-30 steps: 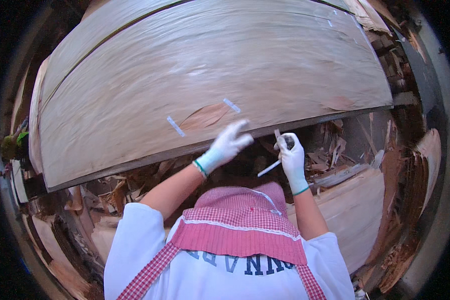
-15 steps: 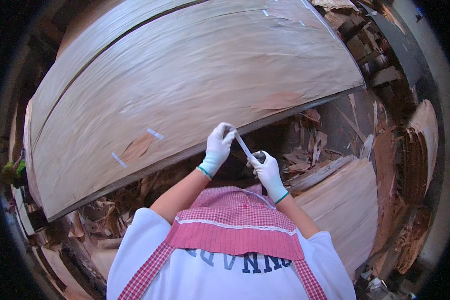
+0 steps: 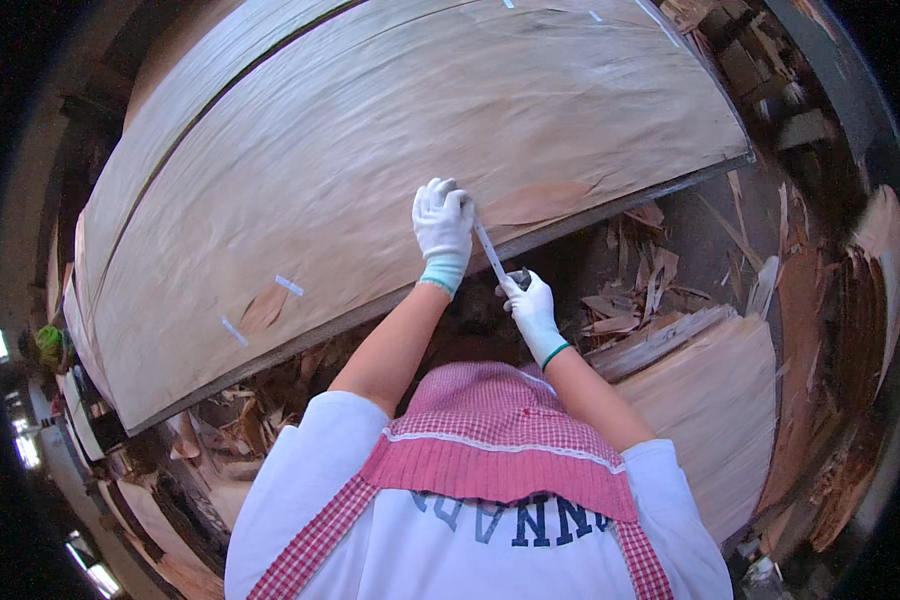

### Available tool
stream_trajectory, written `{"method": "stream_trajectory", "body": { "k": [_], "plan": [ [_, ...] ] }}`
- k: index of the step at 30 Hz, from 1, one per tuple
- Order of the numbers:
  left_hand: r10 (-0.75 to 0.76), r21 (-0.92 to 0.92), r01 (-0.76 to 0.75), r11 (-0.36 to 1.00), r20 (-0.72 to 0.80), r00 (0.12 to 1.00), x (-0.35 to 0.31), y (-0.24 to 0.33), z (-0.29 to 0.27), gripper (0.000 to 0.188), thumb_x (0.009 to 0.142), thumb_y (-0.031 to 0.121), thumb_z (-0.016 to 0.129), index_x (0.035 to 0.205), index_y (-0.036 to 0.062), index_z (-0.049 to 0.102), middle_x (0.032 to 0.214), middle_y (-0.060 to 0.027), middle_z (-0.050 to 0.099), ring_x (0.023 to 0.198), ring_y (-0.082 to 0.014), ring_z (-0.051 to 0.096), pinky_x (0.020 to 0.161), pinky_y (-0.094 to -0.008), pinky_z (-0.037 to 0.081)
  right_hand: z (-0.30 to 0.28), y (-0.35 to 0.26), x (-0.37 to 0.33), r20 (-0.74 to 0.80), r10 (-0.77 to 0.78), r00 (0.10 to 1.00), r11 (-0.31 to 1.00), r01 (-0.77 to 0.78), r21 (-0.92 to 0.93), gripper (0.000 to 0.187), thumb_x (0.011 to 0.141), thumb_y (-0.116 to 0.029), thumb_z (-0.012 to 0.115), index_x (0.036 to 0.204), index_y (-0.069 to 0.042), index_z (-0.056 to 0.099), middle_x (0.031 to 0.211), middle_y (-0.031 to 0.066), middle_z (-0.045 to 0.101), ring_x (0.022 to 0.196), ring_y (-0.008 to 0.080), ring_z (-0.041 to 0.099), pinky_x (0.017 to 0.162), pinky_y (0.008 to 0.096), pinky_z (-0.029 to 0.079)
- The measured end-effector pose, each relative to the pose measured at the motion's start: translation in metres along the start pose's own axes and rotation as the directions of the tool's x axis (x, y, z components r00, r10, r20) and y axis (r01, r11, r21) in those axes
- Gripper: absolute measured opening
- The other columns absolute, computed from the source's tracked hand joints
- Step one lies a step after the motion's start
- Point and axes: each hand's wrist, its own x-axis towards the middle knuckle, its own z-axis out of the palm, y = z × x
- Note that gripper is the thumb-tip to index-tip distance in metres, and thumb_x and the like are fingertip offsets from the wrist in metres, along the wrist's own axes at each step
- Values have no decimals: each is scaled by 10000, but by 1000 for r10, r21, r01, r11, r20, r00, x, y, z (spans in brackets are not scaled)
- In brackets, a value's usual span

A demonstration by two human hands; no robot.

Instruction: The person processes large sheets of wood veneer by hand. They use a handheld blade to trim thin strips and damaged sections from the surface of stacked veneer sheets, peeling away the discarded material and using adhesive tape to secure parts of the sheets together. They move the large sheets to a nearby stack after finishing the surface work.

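Note:
A narrow white strip of tape (image 3: 490, 247) stretches between my two gloved hands, over the near edge of a broad sheet of wood veneer (image 3: 350, 170). My left hand (image 3: 442, 225) is above the sheet, its thumb and fingertips closed on the strip's upper end. My right hand (image 3: 534, 318), nearer my body and past the sheet's edge, pinches the lower end. Something dark shows at its fingers; I cannot make out what it is. Close to the left hand, a reddish-brown patch (image 3: 538, 202) marks the veneer near its front edge.
Short white tape pieces (image 3: 289, 286) flank a brown patch (image 3: 263, 308) at the sheet's left. Torn veneer scraps (image 3: 620, 310) lie below the near edge. Another pale veneer stack (image 3: 700, 400) stands at the right. A dark gap (image 3: 200, 105) crosses the far part of the sheet.
My left hand has moved farther over the veneer, its fingers now pointing away from me. The right hand has shifted slightly right, and the strip stays stretched between them. The view has tilted a little.

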Motion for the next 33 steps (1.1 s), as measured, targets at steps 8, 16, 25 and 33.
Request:
{"method": "stream_trajectory", "body": {
  "k": [8,16,25,33],
  "plan": [
    [-7,27,1,1000,243,970,-12,15,-24,555,762,222,724,1259,80,520,1376,-124,494,1338,-335,389,1130,-480,259,-82,-82,45,71,-376,924,647,316,-694,145,884,-200,625,899,-57,645,747,125,675,692,260,656,647,377,498],
    [408,-146,-384,912,429,806,33,57,20,597,864,247,615,1398,66,420,1455,-135,422,1364,-289,377,1163,-435,243,-85,-58,93,-63,-269,961,941,248,-232,160,865,-148,688,840,-5,620,749,73,671,674,175,606,635,324,469],
    [465,-182,-430,884,415,782,53,96,48,503,903,285,565,1339,48,485,1419,-129,472,1356,-285,394,1170,-436,226,-161,-86,122,-152,-313,938,849,204,-488,217,852,-224,678,897,-13,653,840,129,695,741,254,651,692,360,499],
    [590,-176,-581,795,449,671,49,123,88,429,924,285,535,1270,33,537,1386,-142,499,1347,-304,400,1165,-423,240,-182,-128,110,-90,-514,853,317,92,-944,264,883,-306,611,834,-47,607,849,212,668,822,393,648,715,473,514]
  ]
}}
